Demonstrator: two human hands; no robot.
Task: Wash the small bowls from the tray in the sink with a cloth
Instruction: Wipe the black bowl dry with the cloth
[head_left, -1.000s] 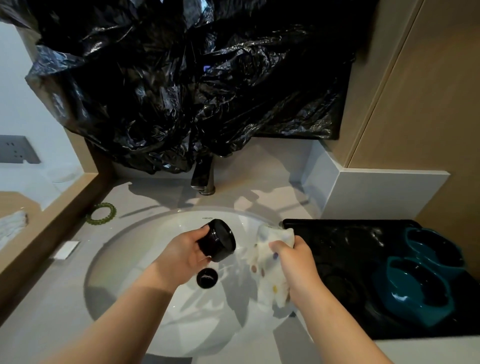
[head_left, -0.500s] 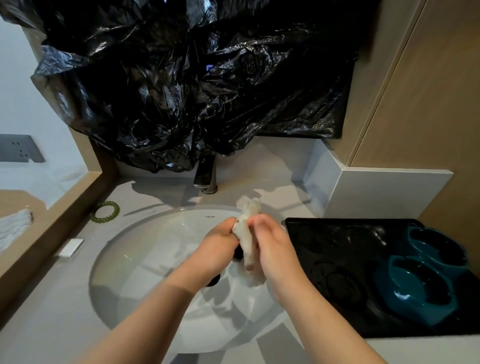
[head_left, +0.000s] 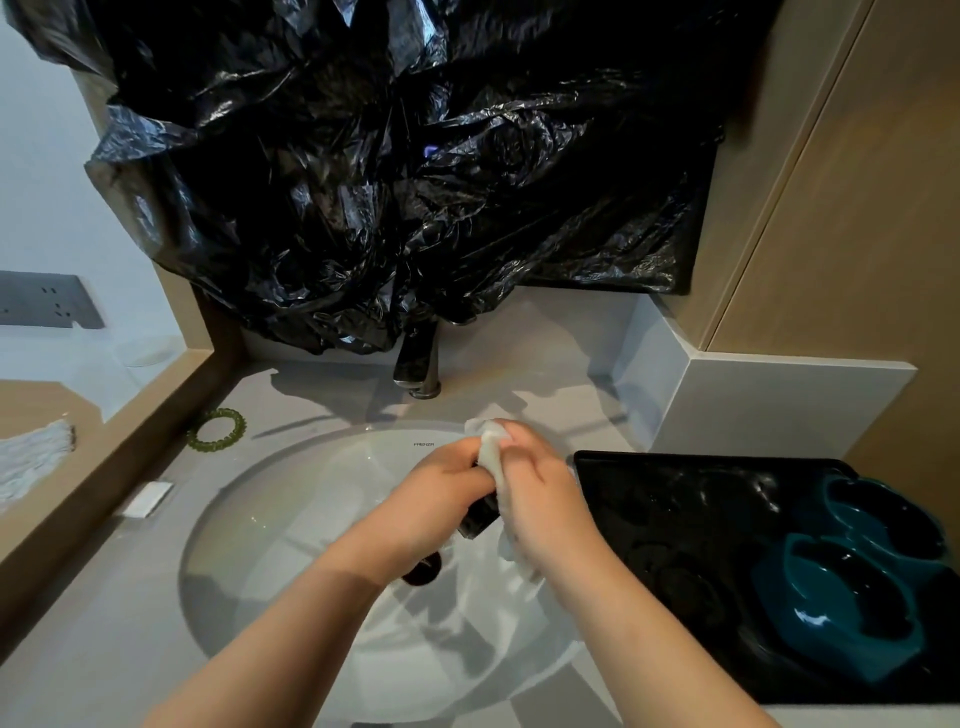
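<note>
Fingers (head_left: 470, 462) of my left hand (head_left: 441, 493) are curled round a small black bowl (head_left: 479, 518); I see only a dark sliver of it under the knuckles. The right hand (head_left: 548, 499) faces it, fingers bent and pressed together, pinching a white cloth (head_left: 491, 457) against the bowl. The cloth bunches up above both hands, and a tail of it hangs below my right palm.

My forearms rise from the lower edge and meet over the white sink (head_left: 291, 519), wrists about level, knuckles nearly touching. The hands sit over the right half of the basin, just above the dark drain (head_left: 423, 569).

The black tray (head_left: 675, 499) lies on the counter just right of the sink. Two teal bowls (head_left: 841, 613) stand at its far right end, touching each other. The faucet (head_left: 418, 364) stands behind the basin under a crumpled black plastic bag (head_left: 415, 182). A green beaded ring (head_left: 217, 428) lies on the counter to the faucet's left.
</note>
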